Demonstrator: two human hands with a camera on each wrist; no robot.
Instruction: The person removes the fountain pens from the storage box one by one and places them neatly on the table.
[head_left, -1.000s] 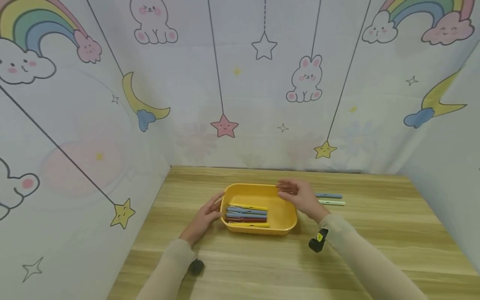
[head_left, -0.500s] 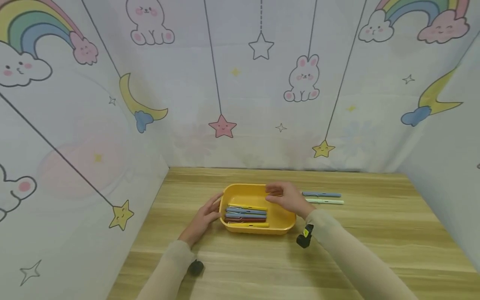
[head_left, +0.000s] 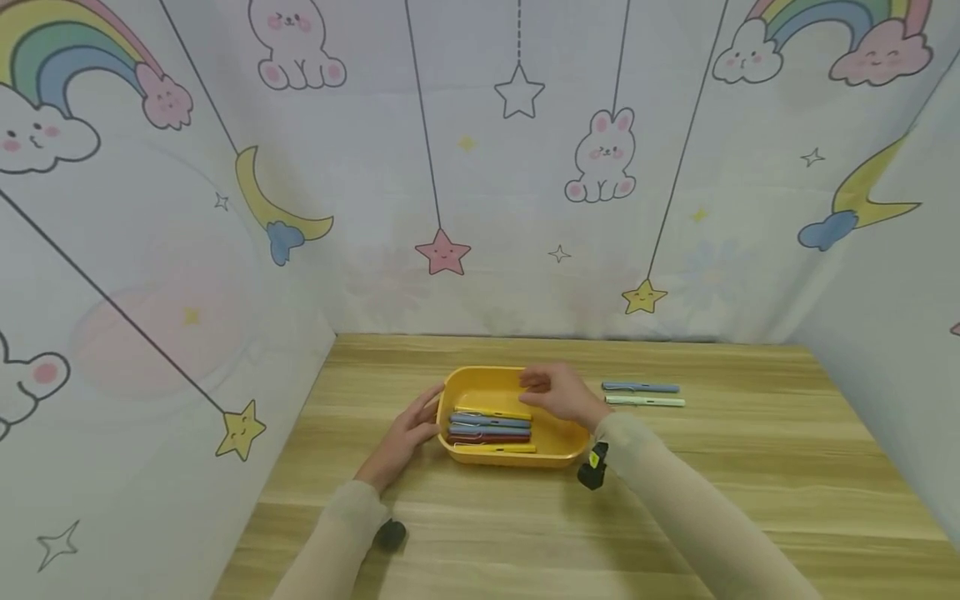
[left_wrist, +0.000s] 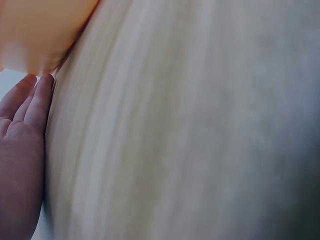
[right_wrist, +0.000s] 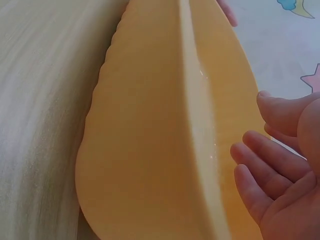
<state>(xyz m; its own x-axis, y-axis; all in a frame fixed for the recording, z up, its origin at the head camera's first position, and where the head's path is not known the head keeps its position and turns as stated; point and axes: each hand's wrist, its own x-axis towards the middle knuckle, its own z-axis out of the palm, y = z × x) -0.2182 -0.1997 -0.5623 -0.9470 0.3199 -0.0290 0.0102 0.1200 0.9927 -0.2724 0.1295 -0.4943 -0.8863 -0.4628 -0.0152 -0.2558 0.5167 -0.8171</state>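
— What's the left hand doing there against the side?

— It rests on the table with its fingers laid straight along the left end of the yellow tray, touching the wall, not curled round it. I'd judge that it steadies the tray so it won't slide. The tray sits mid-table, a little left of centre.

— And the right hand?

— It hangs over the tray's far right part, above the bare bottom. From its own wrist view the fingers are loosely bent and hold nothing; the palm is open towards the tray's rim.

— The pens are all lined up.

— Five or so pens in the tray, side by side along its near left part, lengthwise, yellow ones at the outer edges and blue and a dark red one between. Packed that way they leave the right half free. Two more, a blue pen and a pale green pen, lie parallel on the table just right of the tray, well apart from either hand.

— Anything changed in the last second?

— The right hand has moved left, from above the tray's right rim to further over the inside, so both loose pens now show in full. The left hand and the tray have stayed put.
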